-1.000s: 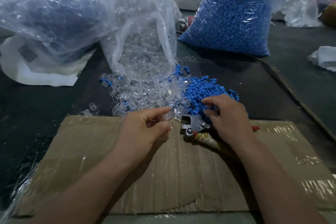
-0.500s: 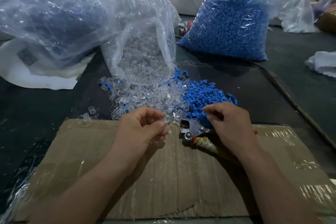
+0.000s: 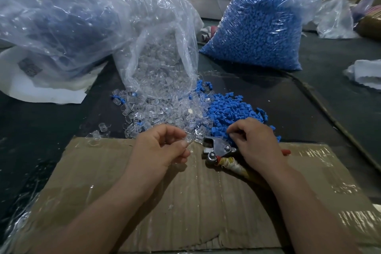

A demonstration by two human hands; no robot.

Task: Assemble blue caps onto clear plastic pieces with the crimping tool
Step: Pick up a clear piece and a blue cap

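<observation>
My left hand (image 3: 162, 148) pinches a small clear plastic piece (image 3: 189, 142) between thumb and fingertips, just in front of the loose pile of clear pieces (image 3: 165, 113). My right hand (image 3: 254, 142) rests curled at the near edge of the blue cap pile (image 3: 231, 111), fingertips among the caps; whether it grips one is hidden. The metal crimping tool (image 3: 219, 150) lies on the cardboard between the hands, its cloth-wrapped handle running under my right wrist.
A flattened cardboard sheet (image 3: 185, 202) covers the near table. Behind stand an open bag of clear pieces (image 3: 162, 47), a full bag of blue caps (image 3: 261, 27) and a large bag (image 3: 55, 16) at left. White cloth (image 3: 365, 74) lies far right.
My left hand has curled inward and drawn the clear piece slightly back from the pile. My right hand stays at the blue caps, fingers tucked more.
</observation>
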